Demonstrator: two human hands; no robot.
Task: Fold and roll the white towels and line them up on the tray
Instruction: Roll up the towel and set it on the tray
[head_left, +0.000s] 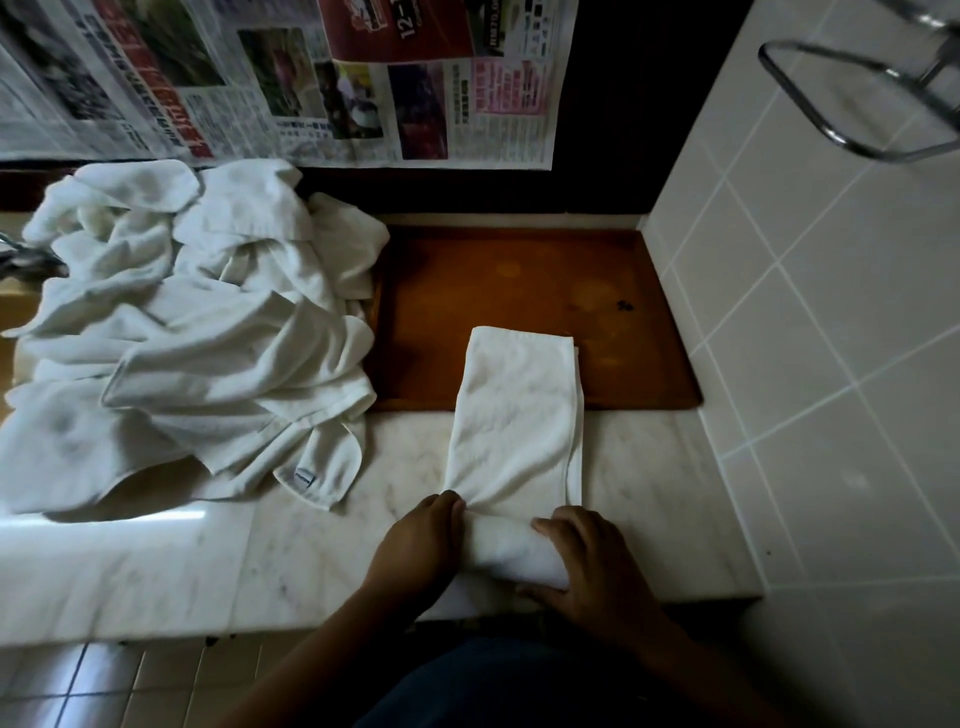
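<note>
Both hands (423, 545) (589, 564) grip towel's (514, 415) rolled near end.

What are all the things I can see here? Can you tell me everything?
folded towel: one, white, near end rolled, far end lying on the tray
towel pile: one heap, white, left on the counter
tray: one, brown, at the back by the wall
counter: one, pale marble
newspaper: several sheets, hung behind
metal rack: one, silver, top right wall
hands: two, left hand and right hand on the roll
</note>
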